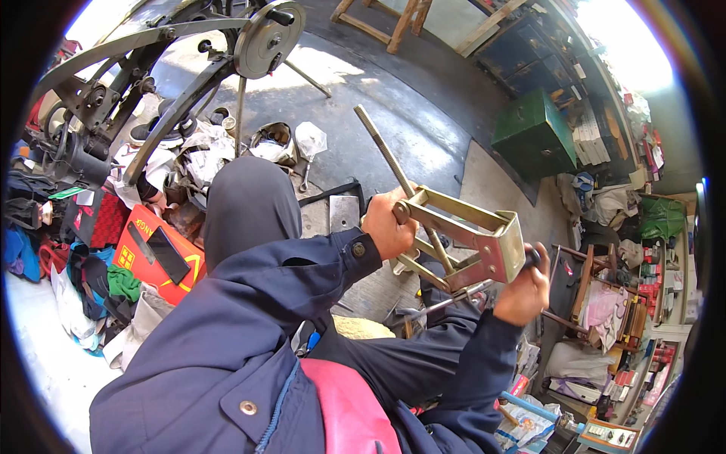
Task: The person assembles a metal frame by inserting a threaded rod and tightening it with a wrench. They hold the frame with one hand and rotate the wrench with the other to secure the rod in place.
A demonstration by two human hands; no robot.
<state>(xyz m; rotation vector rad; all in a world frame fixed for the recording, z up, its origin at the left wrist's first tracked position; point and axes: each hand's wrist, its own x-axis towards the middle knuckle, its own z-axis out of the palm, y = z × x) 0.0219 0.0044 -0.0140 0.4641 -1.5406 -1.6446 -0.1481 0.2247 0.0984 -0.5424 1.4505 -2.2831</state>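
Note:
A brassy metal scissor jack (461,219) is held tilted above my lap, its long threaded rod (378,141) sticking out toward the upper left. My left hand (389,224) is closed around its pivot end, beside the rod. At the jack's far right end, my right hand (523,291) is closed on a black handle (534,258), mostly hidden by the fingers. A thin metal shaft (454,301) runs from near this hand down to the left, below the jack; whether it joins the black handle I cannot tell.
A black hand-wheel machine (268,41) stands at the upper left, above shoes and bags. Clothes and a red box (155,253) lie to my left. A flat metal block (344,213) is before my knee. A green chest (538,136) and cluttered shelves line the right.

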